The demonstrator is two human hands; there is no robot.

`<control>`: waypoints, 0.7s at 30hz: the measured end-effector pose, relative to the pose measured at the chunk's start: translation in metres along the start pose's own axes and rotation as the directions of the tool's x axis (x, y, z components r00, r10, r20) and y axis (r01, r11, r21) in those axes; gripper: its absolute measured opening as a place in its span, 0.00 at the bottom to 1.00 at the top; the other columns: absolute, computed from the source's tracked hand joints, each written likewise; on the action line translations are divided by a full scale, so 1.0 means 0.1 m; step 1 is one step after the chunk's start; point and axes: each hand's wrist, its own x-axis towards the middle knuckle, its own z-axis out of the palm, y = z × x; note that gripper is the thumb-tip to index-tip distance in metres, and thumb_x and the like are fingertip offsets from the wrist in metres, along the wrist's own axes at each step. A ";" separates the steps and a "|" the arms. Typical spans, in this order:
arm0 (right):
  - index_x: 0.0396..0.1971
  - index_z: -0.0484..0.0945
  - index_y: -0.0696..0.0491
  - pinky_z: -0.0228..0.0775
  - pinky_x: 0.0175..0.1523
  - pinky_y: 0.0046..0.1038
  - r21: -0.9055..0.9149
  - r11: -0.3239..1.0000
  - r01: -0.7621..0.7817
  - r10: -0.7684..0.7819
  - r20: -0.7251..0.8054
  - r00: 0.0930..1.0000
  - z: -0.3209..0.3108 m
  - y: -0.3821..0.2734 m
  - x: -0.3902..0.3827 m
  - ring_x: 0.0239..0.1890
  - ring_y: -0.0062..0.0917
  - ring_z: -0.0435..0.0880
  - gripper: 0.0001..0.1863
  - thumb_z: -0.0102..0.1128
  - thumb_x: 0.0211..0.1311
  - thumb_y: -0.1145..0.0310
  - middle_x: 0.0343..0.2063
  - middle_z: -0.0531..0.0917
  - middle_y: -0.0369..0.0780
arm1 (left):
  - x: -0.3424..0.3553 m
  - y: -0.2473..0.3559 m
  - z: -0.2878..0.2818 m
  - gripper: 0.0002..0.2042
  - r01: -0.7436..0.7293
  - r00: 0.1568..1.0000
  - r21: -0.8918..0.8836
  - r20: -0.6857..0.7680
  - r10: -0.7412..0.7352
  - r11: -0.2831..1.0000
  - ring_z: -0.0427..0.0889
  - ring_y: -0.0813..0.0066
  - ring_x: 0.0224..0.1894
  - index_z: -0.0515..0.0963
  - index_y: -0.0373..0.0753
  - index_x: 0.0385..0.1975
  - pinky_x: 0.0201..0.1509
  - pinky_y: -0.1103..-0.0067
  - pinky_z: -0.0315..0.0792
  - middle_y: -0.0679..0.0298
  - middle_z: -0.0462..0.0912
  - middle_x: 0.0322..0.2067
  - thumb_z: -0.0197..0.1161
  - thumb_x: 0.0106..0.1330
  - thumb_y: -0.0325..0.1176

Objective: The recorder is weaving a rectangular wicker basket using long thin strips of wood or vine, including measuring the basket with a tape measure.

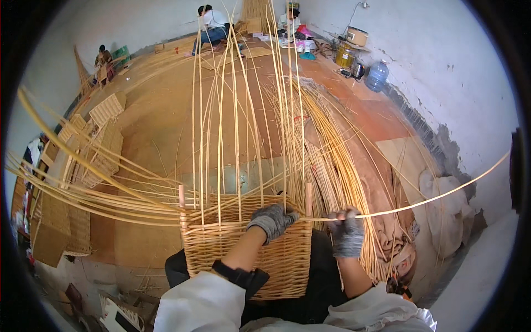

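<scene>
A basket-weaving workshop: a thick bundle of rods (348, 171) lies on the floor (149, 133), woven baskets (108, 109) cluster at left, and an unfinished basket (282, 271) bristles with stakes (237, 138). A distant person (214, 20) seems at work too.

The left hand (272, 222) hides part of the basket (285, 269), and the far-left person (103, 65) is too small to read clearly.

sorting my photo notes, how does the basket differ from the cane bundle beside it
The basket is woven into a boxy shape; the cane bundle is long, loose and unwoven. The basket has the gloved left hand at its upper edge; the cane bundle lies farther right, with no hand clearly holding it. Both are tan.
</scene>
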 end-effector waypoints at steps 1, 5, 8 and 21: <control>0.36 0.69 0.50 0.73 0.35 0.35 0.014 0.998 0.065 -0.065 0.050 0.997 -0.04 -0.14 0.08 0.21 0.25 0.71 0.09 0.52 0.61 0.61 0.19 0.73 0.33 | 0.01 0.00 0.03 0.27 -0.018 1.000 -0.071 -0.020 0.016 0.997 0.76 0.58 0.45 0.74 0.37 0.45 0.51 0.71 0.65 0.49 0.78 0.39 0.51 0.58 0.56; 0.31 0.69 0.52 0.70 0.35 0.27 -0.638 0.736 0.226 -0.014 0.319 0.948 0.63 -0.17 0.69 0.23 0.20 0.71 0.06 0.50 0.62 0.66 0.19 0.72 0.33 | 0.07 -0.09 0.28 0.27 0.073 0.985 -0.152 -0.144 -0.095 0.986 0.77 0.59 0.42 0.75 0.37 0.41 0.49 0.70 0.66 0.51 0.79 0.36 0.47 0.60 0.57; 0.30 0.71 0.53 0.66 0.33 0.25 -0.892 0.143 0.428 0.303 0.451 0.839 1.32 -0.09 1.29 0.25 0.20 0.72 0.07 0.51 0.59 0.65 0.23 0.74 0.35 | 0.16 0.19 0.28 0.29 0.078 0.985 -0.147 -0.140 -0.099 0.986 0.78 0.58 0.41 0.75 0.36 0.41 0.49 0.69 0.65 0.52 0.80 0.34 0.41 0.61 0.59; 0.21 0.66 0.51 0.60 0.28 0.27 0.355 0.899 -0.255 0.311 -0.107 0.944 -0.19 0.00 0.59 0.16 0.25 0.61 0.13 0.44 0.64 0.62 0.12 0.65 0.35 | -0.07 0.31 0.73 0.38 -0.276 0.745 0.234 -0.561 0.361 0.932 0.60 0.60 0.60 0.66 0.33 0.52 0.64 0.56 0.40 0.50 0.65 0.54 0.53 0.49 0.62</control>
